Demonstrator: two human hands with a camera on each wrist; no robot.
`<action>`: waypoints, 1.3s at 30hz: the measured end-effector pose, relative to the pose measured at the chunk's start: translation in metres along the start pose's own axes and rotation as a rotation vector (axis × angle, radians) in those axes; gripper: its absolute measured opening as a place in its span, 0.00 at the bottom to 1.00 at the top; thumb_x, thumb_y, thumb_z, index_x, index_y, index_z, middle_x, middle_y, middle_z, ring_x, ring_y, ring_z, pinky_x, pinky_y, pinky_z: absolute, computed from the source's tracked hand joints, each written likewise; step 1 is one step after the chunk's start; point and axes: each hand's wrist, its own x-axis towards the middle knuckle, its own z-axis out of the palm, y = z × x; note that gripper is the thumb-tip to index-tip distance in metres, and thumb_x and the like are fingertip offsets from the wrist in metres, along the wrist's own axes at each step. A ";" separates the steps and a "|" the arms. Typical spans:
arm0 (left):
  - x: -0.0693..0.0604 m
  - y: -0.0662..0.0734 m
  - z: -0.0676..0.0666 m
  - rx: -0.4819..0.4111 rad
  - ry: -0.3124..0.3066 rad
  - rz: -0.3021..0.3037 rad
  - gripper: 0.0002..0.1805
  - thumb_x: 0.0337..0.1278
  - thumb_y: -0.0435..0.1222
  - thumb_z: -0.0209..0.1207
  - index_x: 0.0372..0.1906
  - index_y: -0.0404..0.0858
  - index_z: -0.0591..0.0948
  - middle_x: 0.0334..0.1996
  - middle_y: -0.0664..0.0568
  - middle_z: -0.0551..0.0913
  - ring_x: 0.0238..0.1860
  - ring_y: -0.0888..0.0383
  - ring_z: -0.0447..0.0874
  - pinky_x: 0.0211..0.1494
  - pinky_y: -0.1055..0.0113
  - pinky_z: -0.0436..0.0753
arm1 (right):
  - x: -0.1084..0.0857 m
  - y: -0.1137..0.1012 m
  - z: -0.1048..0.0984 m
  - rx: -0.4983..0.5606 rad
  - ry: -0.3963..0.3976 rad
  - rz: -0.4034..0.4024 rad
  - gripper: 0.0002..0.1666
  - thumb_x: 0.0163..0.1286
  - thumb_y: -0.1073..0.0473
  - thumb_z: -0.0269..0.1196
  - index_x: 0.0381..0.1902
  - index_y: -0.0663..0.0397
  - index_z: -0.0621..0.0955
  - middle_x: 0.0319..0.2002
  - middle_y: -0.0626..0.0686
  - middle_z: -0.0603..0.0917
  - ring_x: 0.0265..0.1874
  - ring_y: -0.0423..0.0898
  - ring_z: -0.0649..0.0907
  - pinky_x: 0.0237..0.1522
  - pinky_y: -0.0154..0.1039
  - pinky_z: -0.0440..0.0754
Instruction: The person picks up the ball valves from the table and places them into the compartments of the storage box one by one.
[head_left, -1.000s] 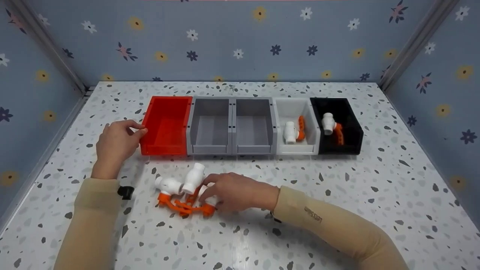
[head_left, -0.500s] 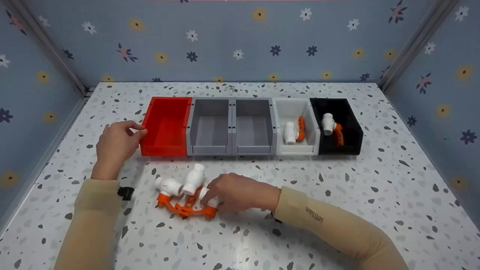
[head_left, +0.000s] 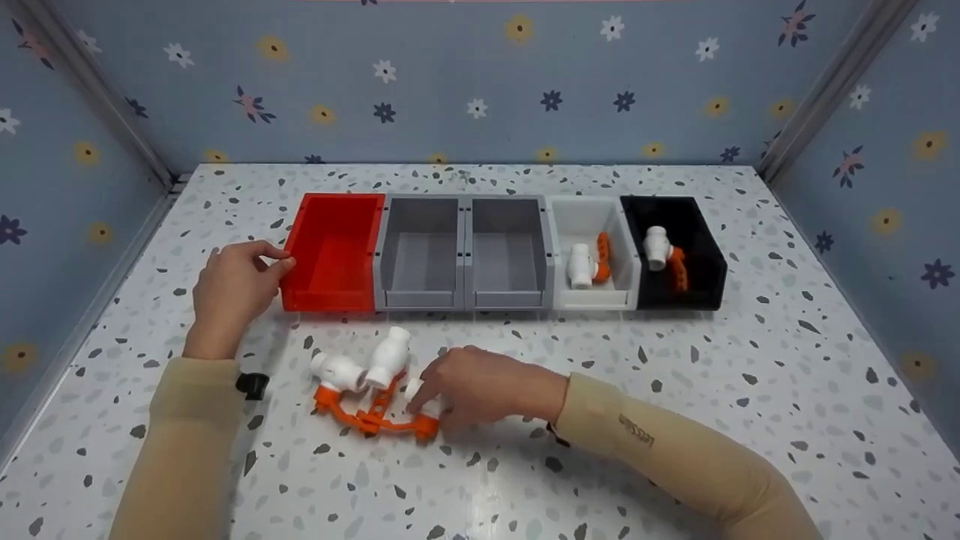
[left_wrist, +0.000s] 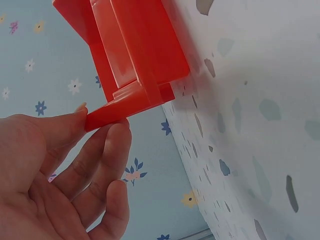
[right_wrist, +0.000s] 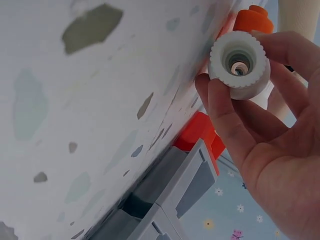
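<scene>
I have the right hand [head_left: 480, 386] just below the centre of the head view, its thumb and fingers pinching the white body of the right-hand ball valve [head_left: 415, 390], which lies to the left of the palm. That hand is much the nearer to it; the left hand [head_left: 232, 289] is farther off, toward the middle left of the frame, with thumb and fingers gripping the left edge of the red bin [head_left: 328, 300]. In the right wrist view I see the valve's toothed collar and open bore facing me, so its body axis runs roughly along that camera's line of sight. The orange handle [head_left: 397, 426] sets off from the cap at the body's lower end and reaches left in the head view, away from the fingers, to where it meets the handles of the left ball valve [head_left: 337, 371] and the middle ball valve [head_left: 388, 356]. I cannot tell whether these handles only overlap or catch on one another, and to my eye any move of the held valve turns on that crossing: rightward looks the freer way out, while a straight lift might drag the others. Directly up the frame from the held valve stands the left grey bin [head_left: 420, 300], its low front lip facing the fingers, well apart from them across the speckled tabletop [head_left: 525, 480].
</scene>
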 end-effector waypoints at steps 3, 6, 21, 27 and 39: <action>0.000 0.000 0.000 -0.002 -0.002 -0.002 0.19 0.70 0.45 0.57 0.57 0.39 0.82 0.43 0.38 0.79 0.36 0.45 0.74 0.34 0.56 0.76 | -0.003 0.000 -0.002 0.004 0.001 -0.009 0.29 0.53 0.69 0.70 0.52 0.40 0.87 0.42 0.39 0.86 0.34 0.32 0.79 0.39 0.29 0.76; 0.001 0.000 0.000 0.000 -0.001 0.000 0.18 0.70 0.45 0.57 0.57 0.39 0.82 0.43 0.38 0.80 0.37 0.45 0.74 0.34 0.56 0.76 | -0.006 0.000 -0.005 0.001 0.013 -0.034 0.28 0.53 0.69 0.70 0.52 0.41 0.88 0.42 0.39 0.86 0.35 0.33 0.80 0.40 0.29 0.77; 0.001 0.000 0.002 0.015 0.018 0.022 0.20 0.71 0.46 0.56 0.57 0.38 0.82 0.43 0.37 0.80 0.39 0.44 0.73 0.35 0.55 0.75 | -0.014 0.002 -0.016 0.091 0.083 -0.076 0.24 0.55 0.70 0.67 0.49 0.45 0.88 0.52 0.46 0.84 0.34 0.30 0.83 0.50 0.29 0.76; 0.001 0.000 0.001 0.015 0.014 0.019 0.19 0.70 0.45 0.56 0.57 0.38 0.81 0.43 0.38 0.80 0.39 0.44 0.73 0.34 0.55 0.76 | -0.017 0.001 -0.021 0.137 0.122 -0.114 0.23 0.55 0.71 0.66 0.49 0.48 0.86 0.48 0.45 0.84 0.23 0.33 0.71 0.34 0.29 0.72; 0.001 -0.001 0.001 0.011 0.009 0.010 0.19 0.70 0.46 0.56 0.57 0.39 0.81 0.43 0.38 0.79 0.40 0.43 0.73 0.36 0.54 0.75 | -0.020 0.001 -0.025 0.134 0.213 -0.075 0.20 0.56 0.69 0.64 0.47 0.47 0.84 0.48 0.44 0.83 0.19 0.35 0.67 0.29 0.31 0.69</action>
